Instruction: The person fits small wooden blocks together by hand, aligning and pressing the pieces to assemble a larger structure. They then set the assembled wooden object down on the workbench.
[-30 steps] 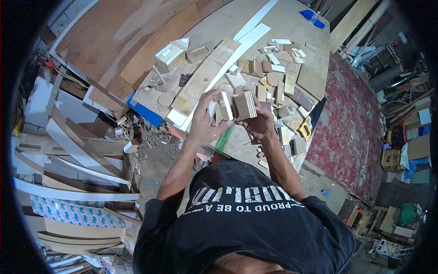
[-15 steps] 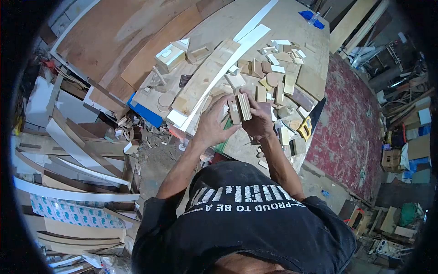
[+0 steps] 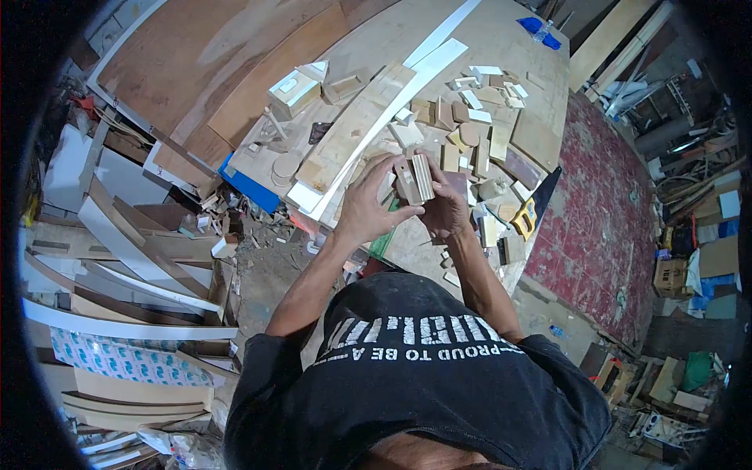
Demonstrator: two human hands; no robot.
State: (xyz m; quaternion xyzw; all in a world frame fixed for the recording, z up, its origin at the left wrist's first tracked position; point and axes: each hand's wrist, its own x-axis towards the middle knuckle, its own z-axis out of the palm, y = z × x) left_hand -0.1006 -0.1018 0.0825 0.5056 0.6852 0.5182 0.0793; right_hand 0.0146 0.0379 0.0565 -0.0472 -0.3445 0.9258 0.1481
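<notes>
Both hands are raised over the near edge of a cluttered workbench (image 3: 540,141), holding small plywood pieces (image 3: 416,178) pressed together edge-up. My left hand (image 3: 368,205) wraps the stack from the left, thumb along its near side. My right hand (image 3: 446,210) grips it from the right and below. The pieces show pale layered edges and a brown face; how many there are I cannot tell.
Several small wood offcuts (image 3: 470,125) litter the bench beyond the hands. A long plywood plank (image 3: 356,125) and white strips (image 3: 427,66) lie diagonally. A small box (image 3: 292,90) sits at left, a yellow tool (image 3: 523,218) at right. Boards and scrap are stacked on the floor at left (image 3: 133,258).
The separate pieces held apart in each hand have been brought together into one stack. The broad face turned away, so the stack is edge-up, and the hands moved slightly up.
</notes>
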